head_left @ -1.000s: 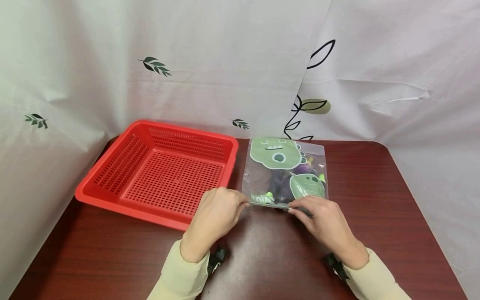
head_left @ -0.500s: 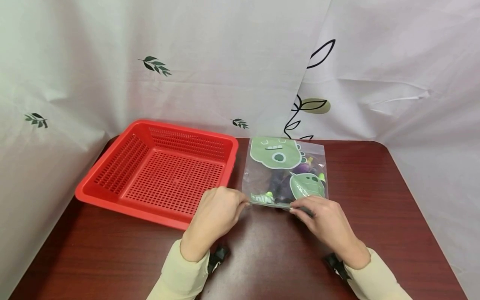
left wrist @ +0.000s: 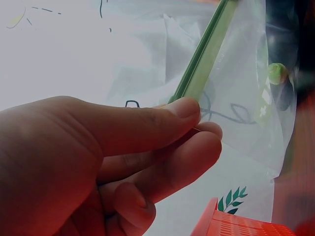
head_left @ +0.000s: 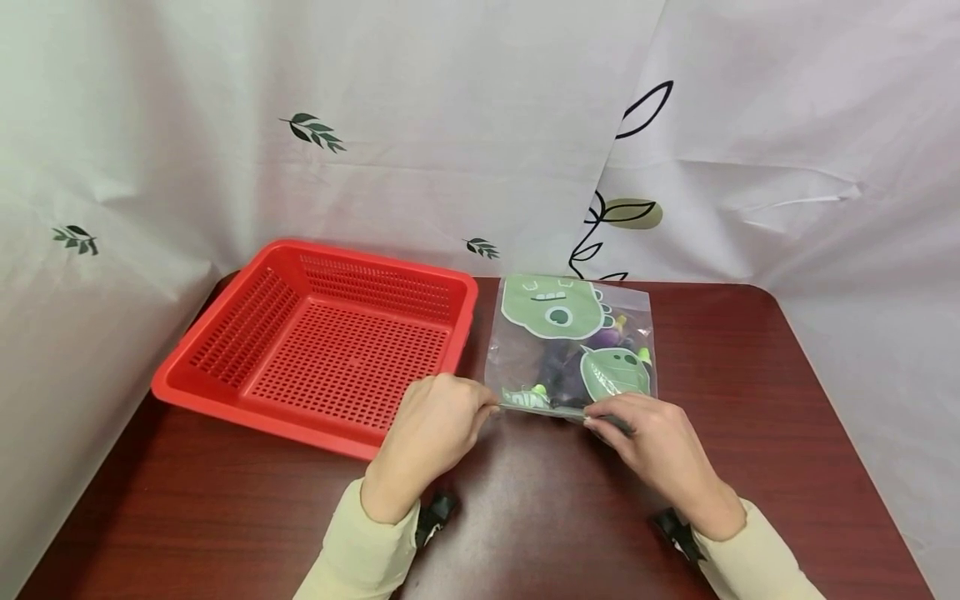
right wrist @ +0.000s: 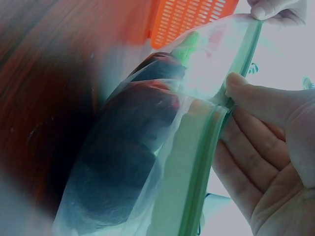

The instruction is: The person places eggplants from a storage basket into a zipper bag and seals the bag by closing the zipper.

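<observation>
A clear zip bag [head_left: 551, 312] with green cartoon prints lies at the back of the table. Inside are several dark purple, eggplant-like pieces [right wrist: 115, 162] with green or yellow tips, partly hidden by the prints. The green zip strip [left wrist: 209, 56] runs along the bag's near edge. At the strip's left end, my left hand [head_left: 435, 425] pinches it between thumb and forefinger. Farther right along the same strip, my right hand [head_left: 660, 442] pinches it between thumb and fingers. In the right wrist view the strip looks pressed together at the right thumb.
To the left of the bag stands a red perforated plastic basket [head_left: 345, 358] with nothing in it. The dark wood table [head_left: 742, 400] ends at a white curtain [head_left: 420, 100] with leaf prints, which hangs behind and at both sides.
My right hand has slid slightly to the right along the zip strip. My left hand, the bag and the basket have stayed in place.
</observation>
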### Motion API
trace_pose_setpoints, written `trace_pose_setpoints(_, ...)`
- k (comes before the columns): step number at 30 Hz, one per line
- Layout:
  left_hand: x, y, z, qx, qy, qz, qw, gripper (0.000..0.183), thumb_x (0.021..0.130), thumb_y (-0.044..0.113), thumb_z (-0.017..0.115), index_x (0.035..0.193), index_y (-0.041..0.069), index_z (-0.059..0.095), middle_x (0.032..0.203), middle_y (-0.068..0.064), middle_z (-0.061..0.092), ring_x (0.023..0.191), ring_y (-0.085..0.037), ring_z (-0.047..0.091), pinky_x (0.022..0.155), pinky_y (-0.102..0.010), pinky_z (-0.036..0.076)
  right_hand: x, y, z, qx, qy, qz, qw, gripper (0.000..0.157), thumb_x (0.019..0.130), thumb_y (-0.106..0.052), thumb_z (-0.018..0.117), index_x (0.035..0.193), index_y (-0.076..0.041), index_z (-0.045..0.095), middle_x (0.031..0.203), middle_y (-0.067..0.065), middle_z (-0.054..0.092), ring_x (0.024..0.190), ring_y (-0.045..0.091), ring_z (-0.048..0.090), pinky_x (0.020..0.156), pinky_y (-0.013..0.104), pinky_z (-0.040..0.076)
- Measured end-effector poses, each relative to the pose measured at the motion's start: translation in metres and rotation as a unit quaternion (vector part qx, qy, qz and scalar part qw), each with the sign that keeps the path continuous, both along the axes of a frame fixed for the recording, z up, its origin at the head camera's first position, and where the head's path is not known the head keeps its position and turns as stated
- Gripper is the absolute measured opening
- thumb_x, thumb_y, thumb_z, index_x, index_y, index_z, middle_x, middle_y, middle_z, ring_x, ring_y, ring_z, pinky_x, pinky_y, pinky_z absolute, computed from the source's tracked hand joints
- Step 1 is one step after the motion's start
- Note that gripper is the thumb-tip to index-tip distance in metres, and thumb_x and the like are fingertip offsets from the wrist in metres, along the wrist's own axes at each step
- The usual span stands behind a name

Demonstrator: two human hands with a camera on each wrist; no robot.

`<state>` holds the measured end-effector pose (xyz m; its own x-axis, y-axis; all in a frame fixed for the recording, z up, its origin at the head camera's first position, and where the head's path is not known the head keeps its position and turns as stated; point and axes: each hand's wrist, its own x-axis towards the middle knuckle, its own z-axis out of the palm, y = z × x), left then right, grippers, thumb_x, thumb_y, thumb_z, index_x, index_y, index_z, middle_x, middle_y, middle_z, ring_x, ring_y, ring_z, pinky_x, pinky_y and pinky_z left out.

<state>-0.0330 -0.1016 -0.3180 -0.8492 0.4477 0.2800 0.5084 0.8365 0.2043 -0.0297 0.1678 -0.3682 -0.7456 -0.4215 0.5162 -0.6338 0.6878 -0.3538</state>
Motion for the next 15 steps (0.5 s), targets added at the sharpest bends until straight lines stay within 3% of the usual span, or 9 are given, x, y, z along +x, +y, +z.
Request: trace_pose_setpoints(15, -0.0012, -0.0002, -0.0005, 0.002, 0.001, 0.001, 1.0000, 0.015, 0.077, 0.027, 0.072, 0.065, 0.032, 0.065, 0.060, 0.017, 0.059, 0.052, -0.008, 0.055, 0.041, -0.029, 0.035, -0.0008, 0.0045, -0.0019, 0.006, 0.005, -0.002, 1.000, 0.017, 0.069, -0.019, 0.079, 0.085, -0.022, 0.072, 0.081, -0.014, 0.067, 0.077, 0.003, 0.063, 0.068, 0.026, 0.047)
